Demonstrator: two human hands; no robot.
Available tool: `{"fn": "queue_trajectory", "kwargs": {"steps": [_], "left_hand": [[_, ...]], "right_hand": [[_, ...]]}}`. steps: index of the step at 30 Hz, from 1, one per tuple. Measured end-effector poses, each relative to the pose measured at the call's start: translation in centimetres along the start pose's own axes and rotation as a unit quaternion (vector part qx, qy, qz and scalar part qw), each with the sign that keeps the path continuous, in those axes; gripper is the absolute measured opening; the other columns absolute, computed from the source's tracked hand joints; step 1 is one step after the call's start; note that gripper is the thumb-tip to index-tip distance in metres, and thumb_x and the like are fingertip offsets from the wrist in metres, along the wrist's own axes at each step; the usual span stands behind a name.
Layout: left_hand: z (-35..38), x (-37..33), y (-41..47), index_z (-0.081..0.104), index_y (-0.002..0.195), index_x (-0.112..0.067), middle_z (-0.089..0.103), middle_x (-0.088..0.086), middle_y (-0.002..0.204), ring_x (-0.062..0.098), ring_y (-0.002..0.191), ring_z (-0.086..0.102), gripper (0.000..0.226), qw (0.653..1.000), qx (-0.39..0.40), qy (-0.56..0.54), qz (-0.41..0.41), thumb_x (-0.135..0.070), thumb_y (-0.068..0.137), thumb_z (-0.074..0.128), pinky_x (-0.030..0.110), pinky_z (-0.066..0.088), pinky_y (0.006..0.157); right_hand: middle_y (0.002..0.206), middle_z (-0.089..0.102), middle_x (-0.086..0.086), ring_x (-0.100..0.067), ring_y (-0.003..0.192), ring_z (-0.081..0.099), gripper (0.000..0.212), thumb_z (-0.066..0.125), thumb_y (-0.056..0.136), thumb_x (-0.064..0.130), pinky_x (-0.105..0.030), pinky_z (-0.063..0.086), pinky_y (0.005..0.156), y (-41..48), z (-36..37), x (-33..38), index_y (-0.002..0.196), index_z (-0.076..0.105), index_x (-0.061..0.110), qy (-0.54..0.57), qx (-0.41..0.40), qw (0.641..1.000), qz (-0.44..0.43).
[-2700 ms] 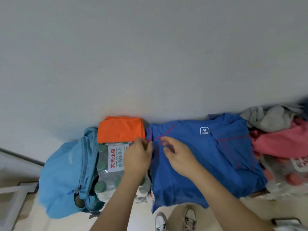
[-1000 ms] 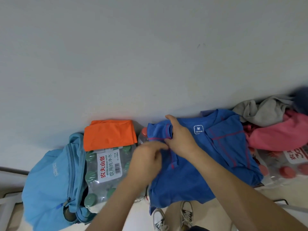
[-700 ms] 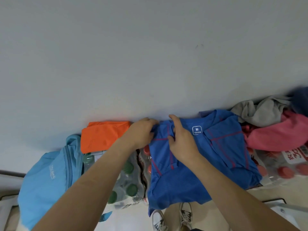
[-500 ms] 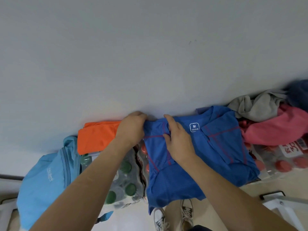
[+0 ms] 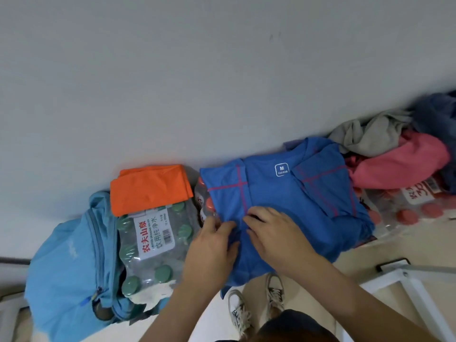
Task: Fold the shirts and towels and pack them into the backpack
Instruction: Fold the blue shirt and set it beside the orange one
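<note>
Blue shirt [image 5: 283,198] spread over red-capped bottle pack [image 5: 414,213], hiding most of it; near hem droops off front. Left hand [image 5: 212,253] pinches shirt's left edge. Right hand [image 5: 276,235] on cloth, fingers [image 5: 256,215] bent, tips tucked; grasp unclear. Backpack [image 5: 66,280] far left, inside unseen.

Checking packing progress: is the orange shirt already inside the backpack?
No, the orange shirt lies folded on the bottle pack, outside the backpack.

A left hand [image 5: 212,246] pinches a blue shirt [image 5: 283,193] spread over bottle packs [image 5: 158,253]; the right hand [image 5: 277,234] rests on it, a backpack [image 5: 66,267] alongside.
</note>
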State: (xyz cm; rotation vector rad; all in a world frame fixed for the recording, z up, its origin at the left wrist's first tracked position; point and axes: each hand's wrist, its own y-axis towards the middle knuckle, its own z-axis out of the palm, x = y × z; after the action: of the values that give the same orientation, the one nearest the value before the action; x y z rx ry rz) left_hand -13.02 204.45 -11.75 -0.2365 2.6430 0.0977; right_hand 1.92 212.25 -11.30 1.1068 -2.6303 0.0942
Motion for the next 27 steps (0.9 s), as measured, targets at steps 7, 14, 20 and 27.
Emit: {"fn": "queue_trajectory", "kwargs": {"steps": [7,14,20,27], "left_hand": [[0.6,-0.6,-3.1,0.064,0.108,-0.020,0.061,0.002,0.094,0.022,0.069,0.063,0.038,0.996,-0.060,-0.057,-0.031,-0.004,0.074,0.062,0.031,0.050,0.052],[2.6,-1.8,-6.7,0.051,0.114,-0.018,0.056,0.006,0.103,0.019,0.078,0.057,0.060,0.992,-0.114,-0.019,0.053,0.013,0.065,0.064,0.028,0.049,0.057],[7.5,-1.5,-10.7,0.047,0.103,-0.024,0.053,-0.009,0.094,0.010,0.074,0.054,0.038,0.935,-0.126,-0.210,-0.257,-0.011,0.077,0.071,0.022,0.041,0.064],[13.3,1.5,-10.5,0.068,0.107,-0.013,0.069,0.006,0.103,0.026,0.095,0.062,0.029,0.869,0.003,-0.208,-0.449,-0.027,0.082,0.070,0.031,0.047,0.077]], "right_hand": [[0.100,0.065,0.000,-0.019,0.084,0.064,0.044,0.039,0.086,0.040,-0.033,0.051,0.073,-0.7,0.3,0.7,0.103,0.069,0.012,-0.080,-0.010,0.997,-0.006],[0.106,0.068,-0.005,-0.020,0.095,0.066,0.067,0.065,0.073,0.059,-0.032,0.053,0.083,-0.9,0.3,0.2,0.110,0.068,0.004,-0.153,0.021,0.986,-0.064],[0.121,0.061,-0.008,-0.025,0.108,0.060,0.066,0.061,0.082,0.054,-0.037,0.048,0.091,-1.3,0.1,-0.2,0.125,0.059,0.003,-0.132,0.021,0.988,-0.077],[0.140,0.041,-0.004,-0.022,0.127,0.042,0.067,0.040,0.094,0.055,-0.036,0.031,0.103,-1.6,0.1,-0.7,0.143,0.035,0.010,-0.120,0.030,0.989,-0.085]]}}
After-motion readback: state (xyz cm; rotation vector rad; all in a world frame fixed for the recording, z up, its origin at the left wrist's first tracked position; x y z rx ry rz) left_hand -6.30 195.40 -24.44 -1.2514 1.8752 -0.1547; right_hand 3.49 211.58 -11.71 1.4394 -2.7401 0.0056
